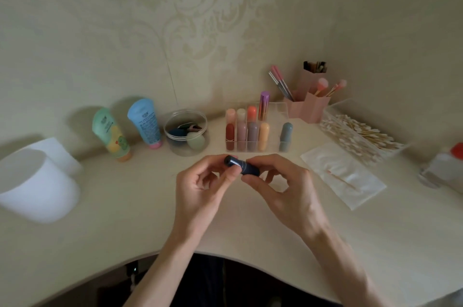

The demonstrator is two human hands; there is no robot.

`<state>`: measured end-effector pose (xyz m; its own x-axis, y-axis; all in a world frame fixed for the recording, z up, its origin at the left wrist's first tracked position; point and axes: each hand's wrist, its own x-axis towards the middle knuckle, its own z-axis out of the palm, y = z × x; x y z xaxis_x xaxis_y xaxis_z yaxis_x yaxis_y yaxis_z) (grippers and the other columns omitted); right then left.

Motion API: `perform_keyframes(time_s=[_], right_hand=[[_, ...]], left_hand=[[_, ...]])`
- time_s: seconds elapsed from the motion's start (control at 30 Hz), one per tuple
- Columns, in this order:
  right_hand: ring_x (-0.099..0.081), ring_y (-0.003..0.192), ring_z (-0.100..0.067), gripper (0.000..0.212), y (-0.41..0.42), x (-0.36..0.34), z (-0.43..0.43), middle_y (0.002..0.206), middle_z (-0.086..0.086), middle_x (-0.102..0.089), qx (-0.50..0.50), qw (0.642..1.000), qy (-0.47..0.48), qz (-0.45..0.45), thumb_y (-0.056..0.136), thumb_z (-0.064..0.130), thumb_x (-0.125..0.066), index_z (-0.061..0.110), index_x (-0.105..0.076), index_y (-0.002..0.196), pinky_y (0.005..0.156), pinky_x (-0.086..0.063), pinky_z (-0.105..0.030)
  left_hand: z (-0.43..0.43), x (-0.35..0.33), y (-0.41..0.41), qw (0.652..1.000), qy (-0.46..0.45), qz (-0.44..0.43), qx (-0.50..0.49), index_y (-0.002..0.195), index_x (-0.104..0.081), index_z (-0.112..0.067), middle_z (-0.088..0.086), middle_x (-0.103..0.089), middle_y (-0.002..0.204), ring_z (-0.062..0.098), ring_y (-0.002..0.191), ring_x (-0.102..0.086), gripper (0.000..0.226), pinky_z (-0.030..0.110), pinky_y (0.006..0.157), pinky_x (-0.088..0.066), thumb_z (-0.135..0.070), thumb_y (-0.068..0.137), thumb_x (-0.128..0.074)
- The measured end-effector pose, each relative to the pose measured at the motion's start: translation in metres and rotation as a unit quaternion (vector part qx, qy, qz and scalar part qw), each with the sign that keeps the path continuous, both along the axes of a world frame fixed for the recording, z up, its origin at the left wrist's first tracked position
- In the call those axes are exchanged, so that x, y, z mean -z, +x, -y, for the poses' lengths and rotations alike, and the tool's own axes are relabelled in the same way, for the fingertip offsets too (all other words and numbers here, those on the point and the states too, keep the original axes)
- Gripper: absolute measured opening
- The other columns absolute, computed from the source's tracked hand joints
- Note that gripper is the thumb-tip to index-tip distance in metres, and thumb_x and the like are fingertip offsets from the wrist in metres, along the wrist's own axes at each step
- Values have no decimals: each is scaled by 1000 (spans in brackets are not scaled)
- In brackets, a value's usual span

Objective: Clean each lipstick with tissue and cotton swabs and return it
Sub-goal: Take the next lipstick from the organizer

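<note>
Leftmost on the pale surface [105, 226] stand two white rolls [37, 181], blurred, one behind the other. Next come a green tube [111, 133] and a blue tube [145, 123], both standing cap-down and leaning against the wall. Just right of them is a clear round jar [186, 131] with a few makeup sponges inside. In the middle, nearer the person, the left hand [200, 186] pinches the left end of a dark blue lipstick [241, 166] between thumb and fingertips. The lipstick lies roughly level, raised above the surface, with a pale shiny band showing near that end. The right hand [283, 186] has its thumb and curled fingers closed round the other end, so both hands hold the one tube between them. Behind the hands a clear organizer [278, 111] holds two rows of upright lipsticks, with an empty slot in the front row beside a grey-blue one. Further right, pink holders [310, 103] by the wall carry brushes. A flat tissue [343, 176] lies on the surface right of the right hand, with a used cotton swab [342, 177] on it. Just behind it sits a clear box of cotton swabs [360, 138]. At the far right edge is a blurred bottle with a red cap [448, 166].
</note>
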<state>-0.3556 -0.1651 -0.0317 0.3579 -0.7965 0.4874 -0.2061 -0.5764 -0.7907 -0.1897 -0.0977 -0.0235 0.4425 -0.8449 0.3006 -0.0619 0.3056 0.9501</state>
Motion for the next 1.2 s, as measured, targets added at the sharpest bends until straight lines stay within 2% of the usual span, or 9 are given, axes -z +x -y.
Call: perform_keyframes(time_s=[0.13,0.27,0.37,0.47,0.53,0.77,0.87,0.97,1.2], right_hand=[[-68,83,-18,20,1,5,1,95,16,-75,-20,1000,24,-1,89,16,-83,21,-78,108,78,-52,-24],[-64,74,-10,12,0,5,1,82,23,-67,-76,995,59,-32,100,20,-64,21,-75,106,73,-44,-13],[-59,68,-7,21,-2,1,0,81,18,-67,-134,987,89,-9,106,21,-54,16,-75,108,70,-45,-17],[-69,75,-22,32,1,-1,-2,93,1,-74,-151,980,125,38,98,29,-69,13,-69,126,73,-57,-34],[-69,73,-24,34,4,0,-3,94,-1,-75,-133,980,136,58,88,28,-81,13,-67,116,71,-57,-36],[-65,62,-19,29,3,1,-5,81,-8,-73,-163,973,164,25,104,32,-58,8,-72,112,64,-52,-26],[-71,67,-19,31,4,-3,-6,90,-5,-77,-150,975,160,43,94,27,-73,10,-70,119,69,-58,-31],[-72,66,-21,24,5,-2,-6,87,-5,-77,-121,978,160,64,89,27,-77,12,-70,108,69,-57,-27],[-62,55,-16,34,2,0,-6,68,-6,-69,-161,969,188,16,107,34,-53,8,-73,97,60,-50,-27]], left_hand=[[0,-3,-9,996,7,-83,10,86,-83,-29,2,-80,90,12,88,-73,10,18,82,-54,-25,77,-79],[0,-4,-8,995,14,-90,33,88,-82,-21,0,-79,87,7,84,-71,12,17,79,-53,-17,79,-75],[-1,-4,-5,994,20,-99,38,85,-83,-22,-2,-75,84,6,80,-67,13,17,75,-53,-16,79,-74],[-2,-4,-2,994,31,-106,25,82,-84,-32,-6,-77,86,5,81,-65,14,18,79,-53,-22,78,-75],[-2,-4,-2,993,42,-110,24,82,-84,-35,-8,-79,90,5,84,-67,14,20,83,-54,-25,77,-75],[-3,-2,1,990,58,-120,36,86,-84,-33,-6,-80,96,6,86,-66,17,20,82,-55,-34,72,-76],[-2,-2,1,991,57,-116,32,88,-84,-36,-6,-81,100,7,91,-67,19,22,85,-55,-38,72,-76],[-2,0,0,991,60,-114,39,88,-84,-36,-7,-80,98,11,91,-64,20,24,87,-55,-42,71,-76],[-2,4,3,991,36,-108,76,91,-83,-24,1,-72,82,17,81,-64,12,21,77,-53,-31,82,-80]])
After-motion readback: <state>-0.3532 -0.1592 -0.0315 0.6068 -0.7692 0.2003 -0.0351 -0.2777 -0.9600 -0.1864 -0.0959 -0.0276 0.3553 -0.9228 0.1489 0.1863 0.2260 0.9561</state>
